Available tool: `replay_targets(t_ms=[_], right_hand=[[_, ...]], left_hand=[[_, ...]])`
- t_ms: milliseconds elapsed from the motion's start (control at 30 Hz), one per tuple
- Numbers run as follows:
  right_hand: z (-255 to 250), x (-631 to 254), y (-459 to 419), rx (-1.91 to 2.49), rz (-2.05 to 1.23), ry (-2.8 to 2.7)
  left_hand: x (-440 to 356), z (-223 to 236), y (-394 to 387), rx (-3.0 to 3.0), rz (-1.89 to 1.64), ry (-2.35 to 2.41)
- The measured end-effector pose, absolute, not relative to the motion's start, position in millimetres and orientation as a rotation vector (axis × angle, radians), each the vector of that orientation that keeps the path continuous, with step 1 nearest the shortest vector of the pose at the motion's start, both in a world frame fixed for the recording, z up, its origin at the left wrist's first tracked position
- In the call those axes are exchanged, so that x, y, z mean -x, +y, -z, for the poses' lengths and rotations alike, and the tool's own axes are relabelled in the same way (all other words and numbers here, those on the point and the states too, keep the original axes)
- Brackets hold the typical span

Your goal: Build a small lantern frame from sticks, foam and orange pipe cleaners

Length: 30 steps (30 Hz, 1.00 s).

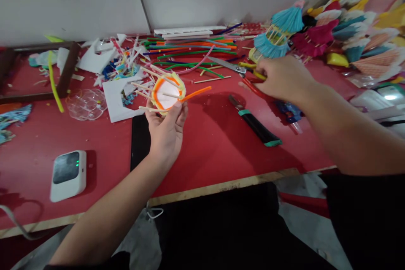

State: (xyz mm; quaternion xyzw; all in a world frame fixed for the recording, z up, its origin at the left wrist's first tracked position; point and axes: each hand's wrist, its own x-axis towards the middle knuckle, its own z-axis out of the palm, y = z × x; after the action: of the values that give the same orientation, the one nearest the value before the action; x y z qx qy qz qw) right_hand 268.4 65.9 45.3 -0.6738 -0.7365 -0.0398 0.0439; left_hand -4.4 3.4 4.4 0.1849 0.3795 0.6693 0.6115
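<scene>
Orange stem (201,92) jutting from the frame (166,87), pinched in left hand (166,133) above table (202,147); right hand (283,76) at scissors (226,65), grasp hard to tell. Possible risk: loosened sticks (142,87), from too strong pinching.

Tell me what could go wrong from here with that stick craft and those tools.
The orange pipe cleaner juts out from the stick craft in the left hand and might snag. The craft's wooden sticks poke outward and could come loose if knocked. The scissors and red-handled tool sit close together at the right hand, so moving one may drag the other.
</scene>
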Motion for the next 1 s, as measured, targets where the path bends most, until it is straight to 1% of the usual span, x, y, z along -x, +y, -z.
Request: replay_targets(t_ms=[133, 333, 700, 900, 1000], right_hand=[[-35.5, -266.0, 15.3, 1.833, 0.045, -2.088], [-13.5, -256.3, -34.5, 1.531, 0.252, -2.121], [0.9, -250.5, -27.3, 1.352, 0.516, -2.131], [7.4, -254.6, -24.2, 1.416, 0.507, -2.046], [10.8, -253.1, -24.0, 1.414, 0.607, -2.058]], left_hand=[[5.7, -16.3, 4.1, -0.226, -1.385, 0.92], [2.2, -22.3, -0.7, -0.157, -1.277, 0.917], [2.4, -17.8, -7.3, -0.198, -1.223, 0.823], [1.4, -18.0, -9.6, -0.173, -1.213, 0.789], [1.3, -17.3, -9.1, -0.191, -1.204, 0.834]])
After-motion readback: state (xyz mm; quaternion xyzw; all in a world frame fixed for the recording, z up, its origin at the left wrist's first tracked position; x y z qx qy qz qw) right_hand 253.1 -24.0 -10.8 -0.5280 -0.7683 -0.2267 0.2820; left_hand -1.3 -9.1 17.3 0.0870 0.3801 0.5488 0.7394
